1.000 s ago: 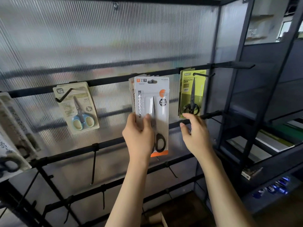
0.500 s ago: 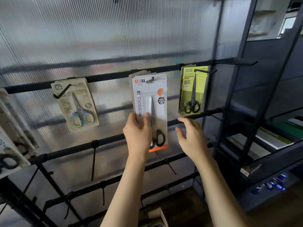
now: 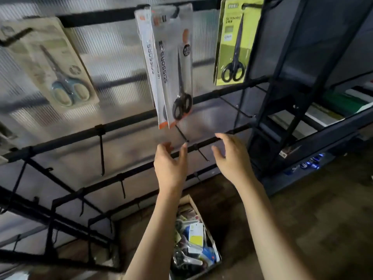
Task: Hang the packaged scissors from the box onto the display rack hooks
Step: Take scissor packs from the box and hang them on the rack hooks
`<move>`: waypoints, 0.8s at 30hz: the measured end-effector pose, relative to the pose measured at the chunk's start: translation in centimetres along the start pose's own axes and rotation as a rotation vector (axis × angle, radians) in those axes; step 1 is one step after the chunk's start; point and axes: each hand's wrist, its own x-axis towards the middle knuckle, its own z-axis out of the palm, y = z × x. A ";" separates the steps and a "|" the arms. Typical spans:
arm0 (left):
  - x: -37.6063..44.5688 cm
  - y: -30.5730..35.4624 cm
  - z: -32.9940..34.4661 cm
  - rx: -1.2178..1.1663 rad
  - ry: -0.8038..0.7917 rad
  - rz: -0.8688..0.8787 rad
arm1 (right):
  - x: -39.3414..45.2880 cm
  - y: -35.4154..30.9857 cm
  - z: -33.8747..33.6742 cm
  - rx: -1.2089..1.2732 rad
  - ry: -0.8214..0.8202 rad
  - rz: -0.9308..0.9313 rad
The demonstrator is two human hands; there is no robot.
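Both the left hand [image 3: 171, 168] and right hand [image 3: 232, 158] hovered empty with fingers loose below the hung white scissors pack [image 3: 173, 63], while the near box [image 3: 210, 235] held more light, stiff cards, probably best pinched by their edges.

White-and-orange packaged scissors [image 3: 173, 63] with black handles hang from a hook on the top bar of the display rack [image 3: 125, 126], several packs stacked and swung slightly askew. A lime-green pack [image 3: 235, 41] hangs to their right, a beige pack with blue-handled scissors [image 3: 50, 61] tilted to the left. Below, the open cardboard box [image 3: 193, 237] holds more jumbled packs.
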 end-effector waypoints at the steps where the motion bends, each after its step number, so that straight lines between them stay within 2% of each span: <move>1: -0.6 -1.1 0.3 0.038 -0.030 -0.024 | -0.8 0.4 0.7 -0.007 -0.029 0.022; 5: -3.5 -6.2 1.1 0.210 -0.153 -0.070 | -4.7 1.7 3.9 -0.058 -0.153 0.098; 10: -7.7 -13.6 1.7 0.287 -0.266 -0.147 | -10.6 4.5 7.8 -0.079 -0.309 0.202; 15: -11.8 -23.7 2.8 0.591 -0.549 -0.230 | -16.8 8.7 13.4 -0.157 -0.540 0.314; 21: -15.3 -33.2 3.9 0.821 -0.801 -0.311 | -22.6 13.8 20.7 -0.240 -0.836 0.311; 24: -15.8 -38.0 5.1 0.923 -0.891 -0.285 | -25.1 16.8 25.4 -0.258 -0.937 0.292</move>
